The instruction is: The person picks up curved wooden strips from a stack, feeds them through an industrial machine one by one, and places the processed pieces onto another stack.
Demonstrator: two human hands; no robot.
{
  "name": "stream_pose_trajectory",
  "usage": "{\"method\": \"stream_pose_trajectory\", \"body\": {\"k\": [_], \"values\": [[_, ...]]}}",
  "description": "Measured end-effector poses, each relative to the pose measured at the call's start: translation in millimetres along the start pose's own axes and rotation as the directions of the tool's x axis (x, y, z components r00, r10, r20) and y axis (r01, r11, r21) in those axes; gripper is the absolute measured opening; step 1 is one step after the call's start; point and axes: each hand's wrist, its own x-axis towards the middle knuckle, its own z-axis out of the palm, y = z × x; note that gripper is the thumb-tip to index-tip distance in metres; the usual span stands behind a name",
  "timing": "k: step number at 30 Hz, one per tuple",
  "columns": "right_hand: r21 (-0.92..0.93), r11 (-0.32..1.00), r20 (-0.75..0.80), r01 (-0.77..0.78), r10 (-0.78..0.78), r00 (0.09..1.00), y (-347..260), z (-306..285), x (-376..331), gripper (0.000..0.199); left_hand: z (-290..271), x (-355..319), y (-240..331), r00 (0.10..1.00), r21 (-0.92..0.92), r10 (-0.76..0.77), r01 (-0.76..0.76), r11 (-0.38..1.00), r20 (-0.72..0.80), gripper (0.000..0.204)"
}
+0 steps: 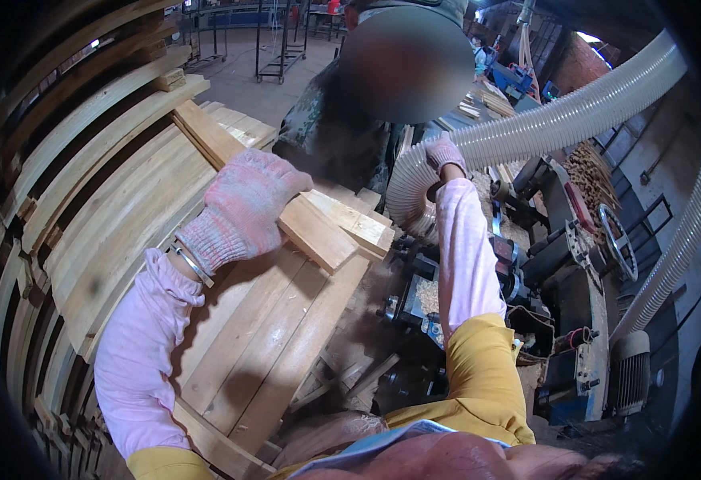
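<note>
My left hand [250,200], in a pinkish-grey knitted glove, is closed over a wooden board [318,234] lying slantwise on a stack of planks [246,352]. Beside that board lies another pale wooden piece [350,220], its end close to the held one. Stretched far forward, my right hand [446,154] wears a similar glove and is in front of a clear ribbed hose [542,132]. Its fingers are too small and partly hidden to show whether they grip anything. Below my right forearm is a woodworking machine [426,300] scattered with shavings.
Stacked timber [86,168] rises along the left. Another person [330,128] stands across the planks, close to both my hands. To the right are a handwheel [618,242], a motor [630,372] and a second ribbed hose [670,256]. A metal rack [282,48] stands behind.
</note>
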Motion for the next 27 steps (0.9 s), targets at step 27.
{"method": "stream_pose_trajectory", "body": {"k": [27], "values": [[-0.256, 0.965, -0.162, -0.06, 0.018, 0.987, 29, -53, -6, 0.064, 7, -3, -5, 1.0, -0.017, -0.013, 0.013, 1.0, 0.005, 0.049]]}}
